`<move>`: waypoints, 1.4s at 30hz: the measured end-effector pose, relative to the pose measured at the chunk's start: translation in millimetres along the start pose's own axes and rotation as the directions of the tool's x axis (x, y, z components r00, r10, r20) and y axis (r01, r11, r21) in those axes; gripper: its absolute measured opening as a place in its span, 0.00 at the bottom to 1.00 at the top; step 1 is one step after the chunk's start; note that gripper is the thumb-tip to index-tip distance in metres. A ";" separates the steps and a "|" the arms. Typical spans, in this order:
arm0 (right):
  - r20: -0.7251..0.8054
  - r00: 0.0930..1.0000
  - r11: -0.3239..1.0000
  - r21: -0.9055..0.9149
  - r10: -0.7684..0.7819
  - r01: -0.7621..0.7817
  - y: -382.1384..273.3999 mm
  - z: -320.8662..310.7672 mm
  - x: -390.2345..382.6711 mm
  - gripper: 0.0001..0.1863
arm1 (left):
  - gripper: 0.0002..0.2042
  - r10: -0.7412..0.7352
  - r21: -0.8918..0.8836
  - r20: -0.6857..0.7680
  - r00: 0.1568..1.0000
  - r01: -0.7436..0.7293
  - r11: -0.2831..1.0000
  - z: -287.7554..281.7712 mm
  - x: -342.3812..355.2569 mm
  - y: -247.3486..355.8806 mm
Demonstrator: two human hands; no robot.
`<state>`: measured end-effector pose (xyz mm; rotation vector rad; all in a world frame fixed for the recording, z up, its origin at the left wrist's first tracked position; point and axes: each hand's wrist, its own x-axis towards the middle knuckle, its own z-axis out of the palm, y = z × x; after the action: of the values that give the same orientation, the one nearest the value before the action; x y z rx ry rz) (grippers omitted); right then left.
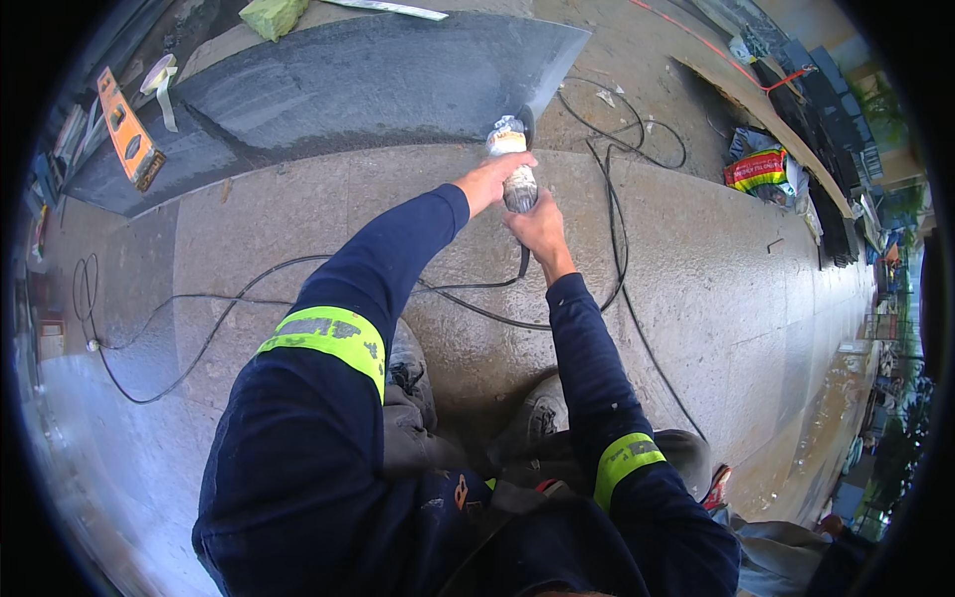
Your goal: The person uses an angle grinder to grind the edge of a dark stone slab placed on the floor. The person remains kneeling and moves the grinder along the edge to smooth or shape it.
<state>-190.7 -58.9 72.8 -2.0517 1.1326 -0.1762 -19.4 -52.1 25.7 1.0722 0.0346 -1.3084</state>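
A dusty, pale angle grinder (518, 186) is gripped in both hands ahead of me. My left hand (487, 182) wraps round its body near the head, and my right hand (542, 232) closes on the rear end, where a black cord hangs down. The grinder's head is at the right end of a long dark grey stone slab (388, 85). A dark round part, seemingly the disc, shows there beside the slab's edge; whether it touches the stone I cannot tell.
An orange spirit level (127, 129) and a tape roll (159, 75) lie on the slab's left part, a green block (272, 17) behind it. Black cables (477, 308) loop over the floor. At right are a colourful bag (758, 171) and a leaning board (771, 124). Another person's leg (776, 552) shows lower right.
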 end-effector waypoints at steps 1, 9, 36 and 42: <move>-0.001 1.000 1.000 -0.008 0.009 -0.009 -0.4 1.1 1.7 0.44 | 0.16 -0.006 0.006 -0.009 1.000 0.006 1.000 -0.7 1.1 0.5; -0.048 0.999 0.999 -0.038 -0.005 0.003 4.8 13.3 15.4 0.39 | 0.14 0.098 0.017 0.239 0.966 -0.105 0.994 -31.5 23.9 -10.6; 0.010 1.000 0.999 0.053 0.005 -0.006 15.9 14.0 25.1 0.40 | 0.23 0.487 0.416 0.544 0.684 -0.723 0.551 -47.4 -6.4 -17.7; -0.040 0.999 0.999 0.033 -0.002 0.003 10.8 23.1 30.7 0.36 | 0.21 0.424 0.403 0.555 0.715 -0.677 0.615 -69.4 34.5 -26.5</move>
<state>-169.2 -72.9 42.3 -2.0292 1.1442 -0.2369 7.9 -30.1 -48.2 1.1538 -1.0352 -0.9206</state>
